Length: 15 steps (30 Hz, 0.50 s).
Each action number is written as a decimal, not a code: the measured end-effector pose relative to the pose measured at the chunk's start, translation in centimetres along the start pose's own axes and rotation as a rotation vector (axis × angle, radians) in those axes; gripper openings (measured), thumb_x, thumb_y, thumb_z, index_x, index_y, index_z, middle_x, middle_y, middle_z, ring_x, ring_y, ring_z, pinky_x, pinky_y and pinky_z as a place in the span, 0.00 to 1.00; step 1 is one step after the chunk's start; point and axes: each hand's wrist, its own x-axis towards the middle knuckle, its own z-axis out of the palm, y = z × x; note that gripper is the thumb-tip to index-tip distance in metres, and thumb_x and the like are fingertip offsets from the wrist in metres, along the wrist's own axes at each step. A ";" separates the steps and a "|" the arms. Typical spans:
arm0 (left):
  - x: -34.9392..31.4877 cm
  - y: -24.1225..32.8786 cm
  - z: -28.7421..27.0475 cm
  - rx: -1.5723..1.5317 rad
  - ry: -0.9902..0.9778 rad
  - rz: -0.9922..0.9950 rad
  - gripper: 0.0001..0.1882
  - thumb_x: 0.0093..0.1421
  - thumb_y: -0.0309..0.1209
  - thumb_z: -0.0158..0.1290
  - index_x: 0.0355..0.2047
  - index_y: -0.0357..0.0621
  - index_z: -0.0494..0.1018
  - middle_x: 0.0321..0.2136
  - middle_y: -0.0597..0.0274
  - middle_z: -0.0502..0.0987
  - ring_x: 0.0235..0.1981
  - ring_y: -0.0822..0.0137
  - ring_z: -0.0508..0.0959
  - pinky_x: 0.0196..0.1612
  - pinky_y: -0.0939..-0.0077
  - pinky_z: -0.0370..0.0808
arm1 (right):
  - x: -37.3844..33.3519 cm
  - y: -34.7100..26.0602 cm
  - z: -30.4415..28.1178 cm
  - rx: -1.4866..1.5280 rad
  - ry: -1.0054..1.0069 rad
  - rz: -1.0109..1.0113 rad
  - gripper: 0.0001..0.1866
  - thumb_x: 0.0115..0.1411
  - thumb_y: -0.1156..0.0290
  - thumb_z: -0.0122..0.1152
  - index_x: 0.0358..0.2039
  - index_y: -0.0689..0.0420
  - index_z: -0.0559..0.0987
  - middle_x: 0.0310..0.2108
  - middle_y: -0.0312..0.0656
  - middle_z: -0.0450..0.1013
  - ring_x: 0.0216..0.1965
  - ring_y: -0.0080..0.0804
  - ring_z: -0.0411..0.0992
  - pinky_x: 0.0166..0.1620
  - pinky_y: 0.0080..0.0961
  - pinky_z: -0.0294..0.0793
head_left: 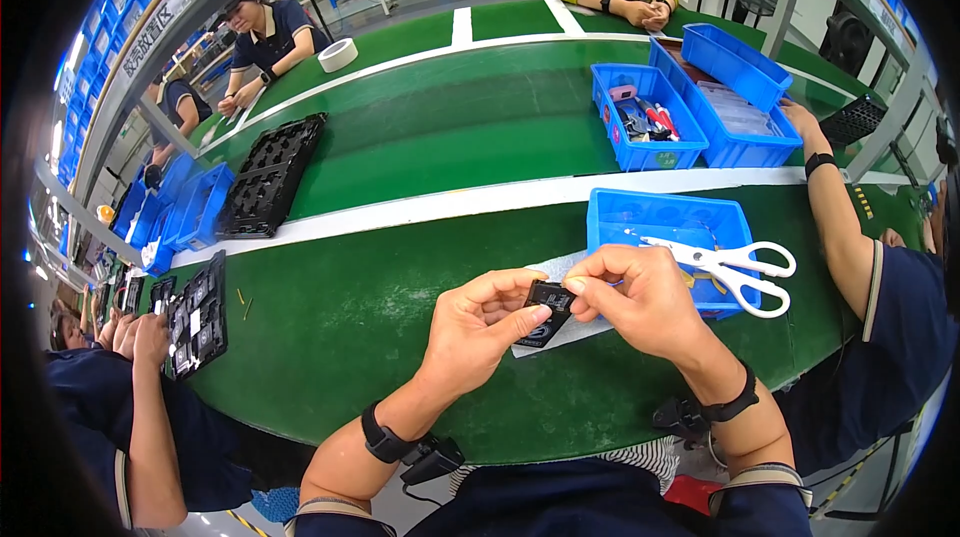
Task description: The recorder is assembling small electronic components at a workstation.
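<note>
A small flat black rectangular part with pale print [545, 327], which looks like a battery pack, is held tilted above the near part of the table. My left hand [478, 329] grips it by its left side, thumb across its face. At its upper right corner my right hand [645, 302] pinches thumb and finger together; whether they hold the corner or something thin on it cannot be made out. Beneath both hands lies a pale grey sheet [590, 329]. White-handled scissors [735, 265] rest across a blue bin [640, 207], right beside my right hand.
Further back stand blue bins with loose items [650, 152]; a co-worker's hand [797, 119] touches one at right. Black trays [270, 177] lie at left, where another person's hand [150, 339] works. A tape roll [338, 55] stands far off. A white strip [450, 205] crosses the green table.
</note>
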 end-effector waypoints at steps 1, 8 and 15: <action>0.0 0.0 0.0 0.000 -0.001 -0.001 0.16 0.52 0.18 0.54 0.43 0.35 0.70 0.35 0.57 0.77 0.35 0.74 0.76 0.42 0.80 0.73 | 0.0 0.0 0.0 0.005 -0.006 0.008 0.06 0.55 0.75 0.56 0.27 0.66 0.76 0.20 0.40 0.74 0.23 0.20 0.73 0.26 0.14 0.73; 0.0 0.1 0.1 0.001 0.000 0.001 0.16 0.52 0.18 0.54 0.43 0.35 0.70 0.34 0.57 0.77 0.35 0.74 0.76 0.41 0.80 0.74 | 0.1 0.4 0.3 0.039 0.015 -0.007 0.07 0.54 0.75 0.55 0.26 0.67 0.77 0.19 0.43 0.74 0.21 0.22 0.74 0.25 0.17 0.73; 0.1 0.1 0.0 -0.081 0.003 -0.069 0.18 0.51 0.19 0.56 0.43 0.33 0.69 0.36 0.55 0.76 0.36 0.72 0.76 0.41 0.80 0.74 | 0.1 0.8 0.7 -0.101 0.059 -0.054 0.07 0.55 0.75 0.56 0.27 0.67 0.76 0.20 0.40 0.73 0.22 0.20 0.72 0.26 0.15 0.73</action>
